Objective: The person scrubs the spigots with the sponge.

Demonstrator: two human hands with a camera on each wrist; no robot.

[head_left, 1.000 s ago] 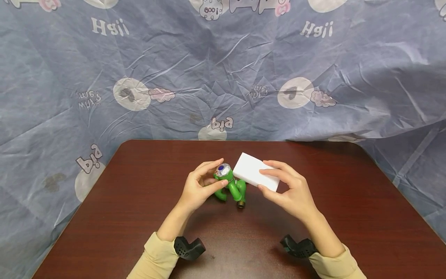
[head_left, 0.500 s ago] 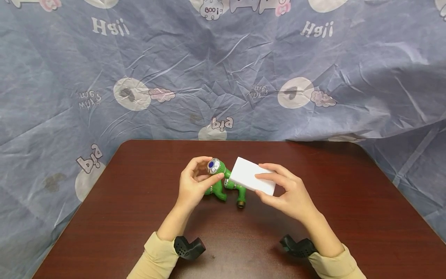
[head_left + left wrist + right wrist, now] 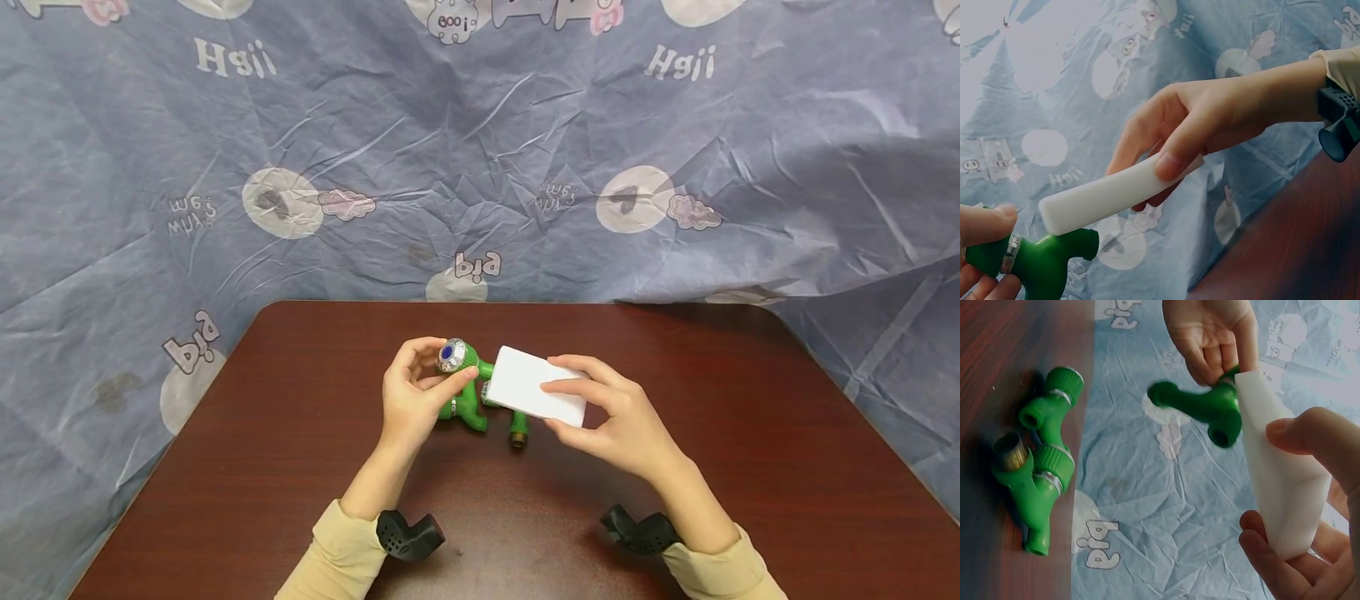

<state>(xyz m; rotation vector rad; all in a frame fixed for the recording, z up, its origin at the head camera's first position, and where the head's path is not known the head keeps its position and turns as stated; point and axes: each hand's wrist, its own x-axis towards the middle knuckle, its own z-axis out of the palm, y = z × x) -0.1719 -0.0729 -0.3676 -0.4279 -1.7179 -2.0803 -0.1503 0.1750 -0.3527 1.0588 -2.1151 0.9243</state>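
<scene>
My left hand [image 3: 405,400] holds a green tap [image 3: 467,358] by its ribbed knob, between thumb and fingers. The knob has a silver cap with a blue centre, turned toward the head camera. My right hand [image 3: 630,417] pinches a white sponge block [image 3: 528,385], thumb on one side and fingers on the other. In the left wrist view, the sponge's [image 3: 1104,197] end lies right against the green tap body [image 3: 1044,265]. The right wrist view shows the sponge [image 3: 1285,481] slightly bent, its upper end beside the held tap [image 3: 1200,406].
Two more green taps lie on the dark red-brown table [image 3: 300,467] below the hands, one [image 3: 1054,415] near the other [image 3: 1035,500], which has a brass threaded end. Behind the table hangs a blue-grey patterned cloth [image 3: 375,150]. Black wrist cameras sit on both wrists.
The left hand has moved left with its tap, whose body has swung to point right. The right hand has brought the sponge slightly left and down, now partly covering a tap on the table.
</scene>
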